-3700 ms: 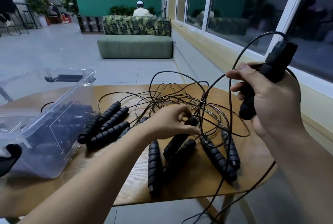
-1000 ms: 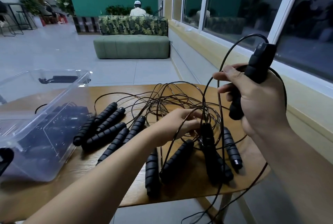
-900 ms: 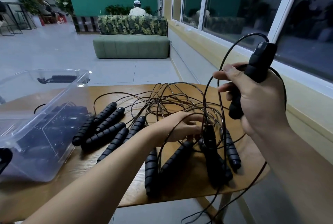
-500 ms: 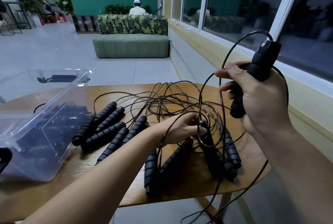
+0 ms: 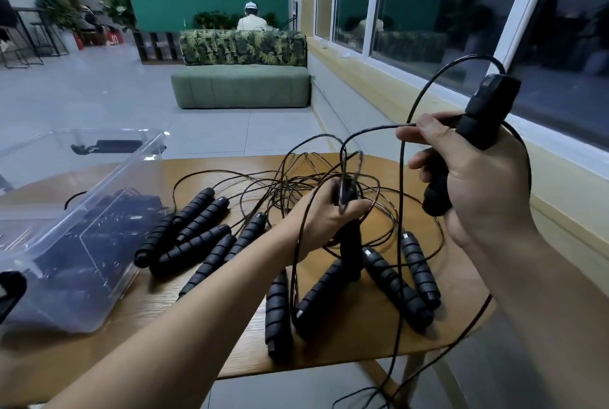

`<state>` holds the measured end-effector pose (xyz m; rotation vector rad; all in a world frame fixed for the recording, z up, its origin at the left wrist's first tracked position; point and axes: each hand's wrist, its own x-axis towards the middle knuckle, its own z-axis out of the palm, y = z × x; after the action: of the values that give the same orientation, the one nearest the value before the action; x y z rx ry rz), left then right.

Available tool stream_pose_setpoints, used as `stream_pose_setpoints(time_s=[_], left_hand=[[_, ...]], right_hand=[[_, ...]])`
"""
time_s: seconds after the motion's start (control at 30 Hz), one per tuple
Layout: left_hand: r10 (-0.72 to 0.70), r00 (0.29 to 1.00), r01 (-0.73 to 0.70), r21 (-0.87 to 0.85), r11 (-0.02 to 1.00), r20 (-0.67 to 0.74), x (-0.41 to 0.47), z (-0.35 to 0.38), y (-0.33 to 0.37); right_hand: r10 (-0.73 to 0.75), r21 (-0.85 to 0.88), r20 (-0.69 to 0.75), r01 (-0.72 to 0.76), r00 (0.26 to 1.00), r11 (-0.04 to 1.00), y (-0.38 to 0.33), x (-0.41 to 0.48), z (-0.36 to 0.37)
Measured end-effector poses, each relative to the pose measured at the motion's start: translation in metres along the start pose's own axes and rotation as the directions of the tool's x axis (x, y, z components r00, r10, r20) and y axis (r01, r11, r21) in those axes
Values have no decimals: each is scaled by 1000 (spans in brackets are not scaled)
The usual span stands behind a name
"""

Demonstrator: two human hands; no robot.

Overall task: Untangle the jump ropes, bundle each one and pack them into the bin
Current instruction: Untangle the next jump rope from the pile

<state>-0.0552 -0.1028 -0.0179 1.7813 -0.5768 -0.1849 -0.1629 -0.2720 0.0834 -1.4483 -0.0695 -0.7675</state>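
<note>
Plainly the jump ropes [image 5: 329, 188] are far from sorted: their thin black cords lie in one knotted mass on the middle of the wooden table [image 5: 362, 339], and loops trail off its lower right edge toward the floor. Near the frame's centre the left hand [image 5: 324, 216] has its fingers curled tight round one black handle [image 5: 350, 253], which stands upright amid the cords. At the right the right hand [image 5: 474, 184] is raised above the table, fingers wrapped round a second handle [image 5: 484, 115], with a cord arching over it and dropping into the mass. I judge these to be the two ends of one rope being worked free, though the cords are too crossed to be sure. A row of foam handles [image 5: 194, 227] lies side by side left of the knot, and more loose handles [image 5: 389, 280] fan out in the lower middle. The clear bin [image 5: 125, 171] at the left edge already holds dark ropes, so some are packed; several remain to be freed, bundled and stowed. Beyond, a green sofa [image 5: 240, 85] and windows [image 5: 428, 6] fill the upper frame
</note>
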Motion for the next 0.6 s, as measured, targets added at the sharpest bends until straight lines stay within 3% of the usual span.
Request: stream_pose_setpoints(time_s=[0.1, 0.37, 0.6], left_hand=[[-4, 1000, 4, 13, 1000, -19, -1, -3, 0], [66, 967, -5, 238, 971, -247, 2, -7, 7], [-28, 996, 48, 233, 971, -87, -8, -17, 19]], right_hand=[[-3, 4, -1, 3, 1000, 1000, 0, 0, -1], [-1, -1, 0, 1, 1000, 1000, 1, -1, 2], [-10, 2, -12, 10, 1000, 1000, 2, 0, 0]])
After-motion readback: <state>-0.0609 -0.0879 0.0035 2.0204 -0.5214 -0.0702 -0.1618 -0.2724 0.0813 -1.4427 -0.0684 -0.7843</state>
